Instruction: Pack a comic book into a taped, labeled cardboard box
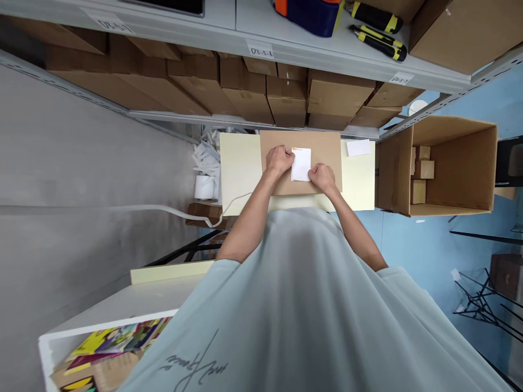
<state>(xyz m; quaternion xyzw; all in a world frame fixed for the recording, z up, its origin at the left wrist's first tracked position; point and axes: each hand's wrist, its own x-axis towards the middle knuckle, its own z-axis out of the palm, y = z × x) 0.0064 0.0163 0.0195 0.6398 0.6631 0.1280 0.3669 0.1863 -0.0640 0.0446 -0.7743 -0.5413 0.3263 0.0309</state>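
Note:
A white slip of paper (301, 165) with a small orange-yellow mark along its top lies over a flat brown cardboard piece (327, 144). My left hand (280, 159) is closed at the slip's upper left edge. At its lower right corner, my right hand (322, 177) has its fingers pinched together. Beneath the cardboard is a pale yellow tabletop (240, 163). Whether the cardboard is a sheet or the top of a box, I cannot tell. Another small white slip (358, 148) rests on the table to the right.
Shelves ahead hold several brown boxes (241, 90); a utility knife (379, 42) lies on the upper shelf. To the right stands an open carton (457, 163) with small boxes inside. On the left are a white roll (204, 187), crumpled paper and a white cable (163, 208).

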